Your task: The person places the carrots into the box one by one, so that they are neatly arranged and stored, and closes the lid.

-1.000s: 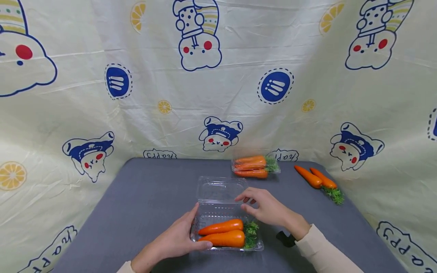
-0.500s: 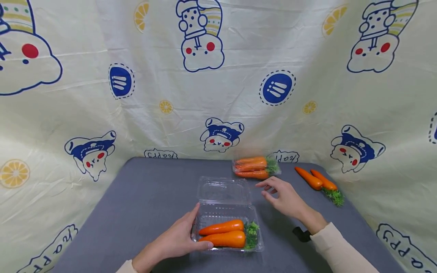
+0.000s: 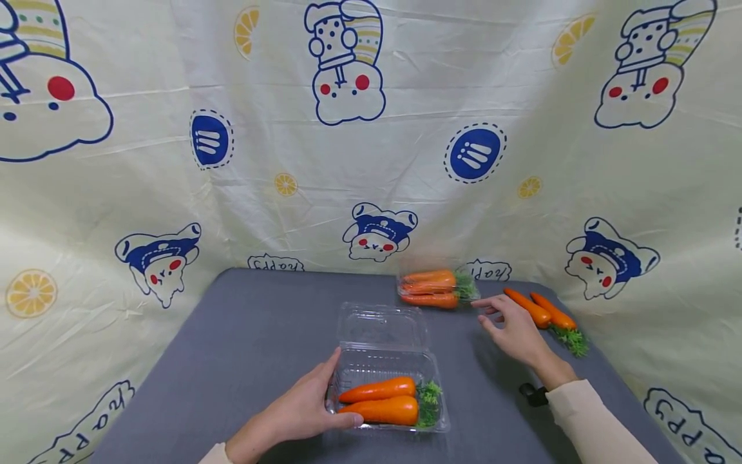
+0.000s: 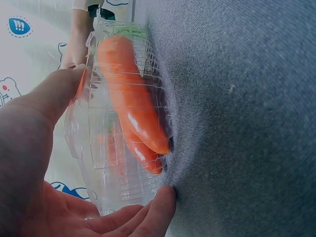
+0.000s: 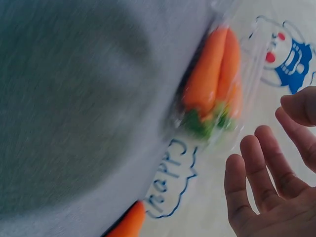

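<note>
An open clear plastic clamshell container [image 3: 382, 363] stands on the table, its lid [image 3: 382, 325] folded back. Inside lie two carrots [image 3: 382, 401] with green tops pointing right. My left hand [image 3: 304, 399] holds the container's left end, thumb at the front edge and fingers along the left side. In the left wrist view the carrots [image 4: 133, 103] show through the clear wall. My right hand [image 3: 516, 332] is in the air, empty, fingers loosely bent, between a packed box of carrots and two loose carrots [image 3: 539, 310]. The right wrist view shows its fingers [image 5: 252, 168] spread apart.
A second clear container [image 3: 437, 288] with several carrots stands at the back of the grey table [image 3: 272, 328]. The two loose carrots lie near the right edge. A printed curtain [image 3: 243, 212] hangs behind and beside the table.
My right hand has moved away from the open container, rightward and back toward the loose carrots. My left hand has stayed at the container. The view has shifted slightly.
</note>
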Action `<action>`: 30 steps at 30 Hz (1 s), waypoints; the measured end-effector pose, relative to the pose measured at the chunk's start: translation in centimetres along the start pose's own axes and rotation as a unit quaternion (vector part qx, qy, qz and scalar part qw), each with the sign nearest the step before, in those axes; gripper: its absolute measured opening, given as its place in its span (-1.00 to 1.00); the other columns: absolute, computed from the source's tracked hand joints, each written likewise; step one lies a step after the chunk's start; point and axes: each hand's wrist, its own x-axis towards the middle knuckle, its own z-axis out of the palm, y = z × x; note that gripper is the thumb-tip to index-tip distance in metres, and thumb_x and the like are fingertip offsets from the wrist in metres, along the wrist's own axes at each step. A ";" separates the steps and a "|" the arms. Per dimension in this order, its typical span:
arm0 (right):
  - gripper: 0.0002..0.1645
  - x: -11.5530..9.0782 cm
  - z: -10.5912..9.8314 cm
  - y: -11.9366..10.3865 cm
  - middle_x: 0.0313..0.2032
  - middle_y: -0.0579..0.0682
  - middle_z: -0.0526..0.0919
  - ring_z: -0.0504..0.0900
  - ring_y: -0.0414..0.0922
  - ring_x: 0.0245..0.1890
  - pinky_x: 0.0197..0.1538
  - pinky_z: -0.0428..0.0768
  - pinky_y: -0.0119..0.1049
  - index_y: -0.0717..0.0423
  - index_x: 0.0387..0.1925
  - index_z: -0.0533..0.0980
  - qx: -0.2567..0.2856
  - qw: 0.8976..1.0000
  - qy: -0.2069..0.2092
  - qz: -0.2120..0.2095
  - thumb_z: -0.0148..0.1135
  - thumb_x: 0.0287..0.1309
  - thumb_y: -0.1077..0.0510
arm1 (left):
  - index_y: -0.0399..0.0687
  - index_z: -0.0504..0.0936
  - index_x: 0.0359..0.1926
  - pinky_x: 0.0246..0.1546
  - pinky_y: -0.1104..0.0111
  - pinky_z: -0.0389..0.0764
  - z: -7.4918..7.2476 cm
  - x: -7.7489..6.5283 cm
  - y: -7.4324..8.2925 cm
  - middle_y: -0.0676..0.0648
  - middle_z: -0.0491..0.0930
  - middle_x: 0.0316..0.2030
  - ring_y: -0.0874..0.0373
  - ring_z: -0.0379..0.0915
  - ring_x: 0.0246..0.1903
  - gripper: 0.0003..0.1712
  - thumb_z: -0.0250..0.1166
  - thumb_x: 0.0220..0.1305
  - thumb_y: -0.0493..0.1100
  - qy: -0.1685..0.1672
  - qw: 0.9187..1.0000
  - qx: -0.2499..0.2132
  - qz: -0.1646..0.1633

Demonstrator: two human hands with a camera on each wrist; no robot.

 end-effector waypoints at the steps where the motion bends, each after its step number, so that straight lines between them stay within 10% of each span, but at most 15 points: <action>1: -0.65 0.1 0.0 0.4 0.14 0.18 0.78 0.80 0.17 0.07 0.12 0.85 0.15 0.08 0.29 0.78 0.000 1.000 0.002 0.006 0.49 0.58 0.28 | -0.07 -0.02 0.94 0.66 -0.45 0.44 0.0 0.0 0.0 -0.34 0.26 0.82 -0.40 0.32 0.73 0.57 0.71 0.26 0.42 0.000 1.000 0.001 -0.001; 15: -0.42 0.2 -1.0 7.0 0.52 0.54 0.41 0.38 0.55 0.48 0.46 0.40 0.62 0.27 0.52 0.60 -0.010 0.995 -0.018 0.097 0.44 0.61 0.18 | -0.05 -0.01 0.94 0.65 -0.43 0.46 0.0 0.1 -0.3 -0.34 0.27 0.81 -0.36 0.37 0.70 0.56 0.72 0.25 0.42 0.000 1.000 -0.006 -0.009; 30: 0.06 0.2 -2.0 11.4 0.71 0.65 0.08 0.03 0.78 0.58 0.37 0.12 0.88 0.37 0.74 0.23 -0.057 0.978 -0.086 0.183 0.51 0.52 -0.04 | -0.05 -0.01 0.94 0.64 -0.46 0.45 -0.2 0.0 0.0 -0.34 0.26 0.81 -0.40 0.34 0.71 0.55 0.72 0.27 0.39 0.000 1.000 -0.005 -0.005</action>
